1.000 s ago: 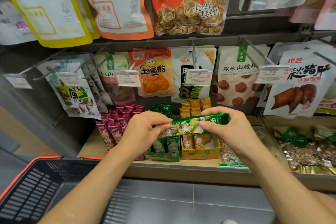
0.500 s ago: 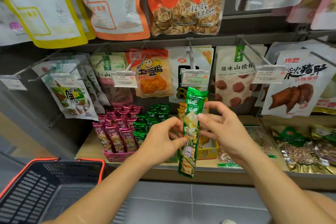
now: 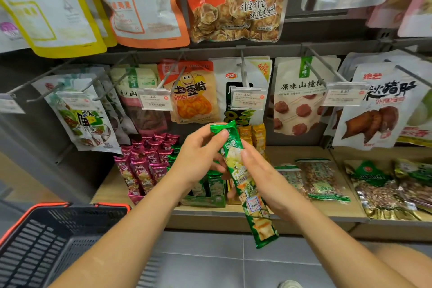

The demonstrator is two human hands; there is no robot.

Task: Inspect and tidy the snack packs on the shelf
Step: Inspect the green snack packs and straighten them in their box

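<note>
A long green snack pack point(image 3: 243, 182) hangs almost upright in front of the wooden shelf point(image 3: 301, 154), its lower end tilted to the right. My left hand point(image 3: 198, 159) pinches its top end between thumb and fingers. My right hand point(image 3: 264, 175) grips the pack's middle from the right. Behind my hands stand display boxes of pink packs point(image 3: 145, 166), green packs point(image 3: 210, 187) and yellow packs point(image 3: 254, 135).
Flat bags of nuts point(image 3: 320, 180) and gold-edged bags point(image 3: 383, 189) lie on the shelf to the right. Snack bags hang on pegs with price tags point(image 3: 247, 98) above. A black basket with an orange rim point(image 3: 51, 243) sits at lower left over grey floor tiles.
The green pack went from lying sideways between both hands to upright, then tilted. My left hand moved up from its middle to its top end; my right hand slid down to the middle.
</note>
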